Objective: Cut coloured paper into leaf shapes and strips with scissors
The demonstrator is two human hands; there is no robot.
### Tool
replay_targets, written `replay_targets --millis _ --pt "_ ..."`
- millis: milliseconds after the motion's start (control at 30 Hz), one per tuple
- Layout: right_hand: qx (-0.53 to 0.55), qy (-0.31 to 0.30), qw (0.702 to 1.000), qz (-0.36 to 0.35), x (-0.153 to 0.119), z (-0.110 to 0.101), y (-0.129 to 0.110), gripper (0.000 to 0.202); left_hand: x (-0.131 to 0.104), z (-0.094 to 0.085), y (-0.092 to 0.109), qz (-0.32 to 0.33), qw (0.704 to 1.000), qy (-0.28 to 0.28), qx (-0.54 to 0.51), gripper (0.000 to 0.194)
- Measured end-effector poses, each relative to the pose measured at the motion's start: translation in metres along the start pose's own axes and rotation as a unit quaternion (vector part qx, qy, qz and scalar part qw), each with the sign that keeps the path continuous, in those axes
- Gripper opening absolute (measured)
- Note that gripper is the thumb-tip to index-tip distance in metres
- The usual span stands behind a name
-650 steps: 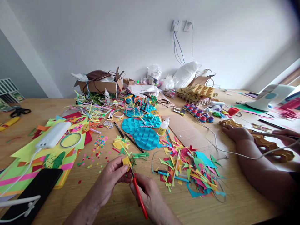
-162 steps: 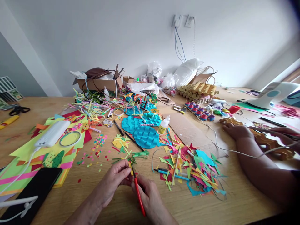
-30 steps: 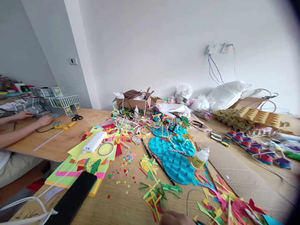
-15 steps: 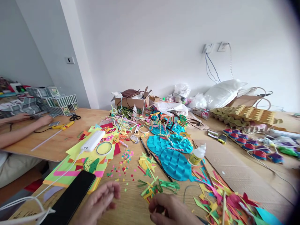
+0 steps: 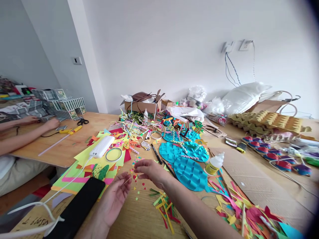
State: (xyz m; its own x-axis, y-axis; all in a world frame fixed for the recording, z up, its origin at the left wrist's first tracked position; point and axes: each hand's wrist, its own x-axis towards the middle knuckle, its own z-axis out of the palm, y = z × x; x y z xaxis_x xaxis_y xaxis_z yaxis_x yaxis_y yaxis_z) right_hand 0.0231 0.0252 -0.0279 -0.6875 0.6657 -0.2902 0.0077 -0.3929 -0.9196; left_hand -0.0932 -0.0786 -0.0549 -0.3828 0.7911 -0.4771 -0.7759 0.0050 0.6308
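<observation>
the left hand [image 5: 115, 196] and the right hand [image 5: 152, 173] stand apart just below the centre of the frame, fingertips near each other with a narrow gap between. the left is turned palm up with its fingers curved; the right comes over from the lower right, fingers bent and pointing left. a thin pale sliver [image 5: 127, 180] shows at the left fingertips, its long axis slanting from lower left to upper right, so the left hand is the nearer one. whether it is pinched there or only caught against the fingers, i cannot tell. the paper dots [image 5: 135, 177] lie scattered around the right fingertips, above and below them in the frame. the paper strips [image 5: 164, 207] sit to the right of the left hand and below the right wrist, most of them running down and to the right.

the right thumb and the undersides of the right fingers are hard to make out, so i cannot say whether that hand holds anything. its forearm covers part of the black pen [image 5: 156, 154] area and table. a dark object [image 5: 186, 233] is cut off at the bottom edge, too little to name.
</observation>
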Motion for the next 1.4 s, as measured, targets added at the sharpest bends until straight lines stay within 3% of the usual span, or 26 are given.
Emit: replay_targets --millis 133,267,467,800,1400 --pt "0.031 0.0 0.999 0.014 0.029 0.014 0.005 0.014 0.008 0.001 0.003 0.012 0.999 0.031 -0.026 0.025" --pt "0.038 -0.01 0.999 0.035 0.049 0.029 0.013 0.007 0.009 -0.01 0.002 0.028 0.998 0.042 -0.03 0.023" --pt "0.011 -0.015 0.998 0.059 0.068 0.044 0.024 0.007 0.007 -0.017 0.006 0.059 0.997 0.02 -0.042 0.023" --pt "-0.029 0.01 0.998 0.055 0.078 0.029 0.031 0.02 0.027 -0.017 0.013 0.031 0.998 0.011 -0.061 0.023" --pt "-0.054 -0.001 0.994 0.091 0.088 0.034 0.03 0.024 0.042 -0.021 0.009 0.045 0.994 -0.014 -0.102 0.028"
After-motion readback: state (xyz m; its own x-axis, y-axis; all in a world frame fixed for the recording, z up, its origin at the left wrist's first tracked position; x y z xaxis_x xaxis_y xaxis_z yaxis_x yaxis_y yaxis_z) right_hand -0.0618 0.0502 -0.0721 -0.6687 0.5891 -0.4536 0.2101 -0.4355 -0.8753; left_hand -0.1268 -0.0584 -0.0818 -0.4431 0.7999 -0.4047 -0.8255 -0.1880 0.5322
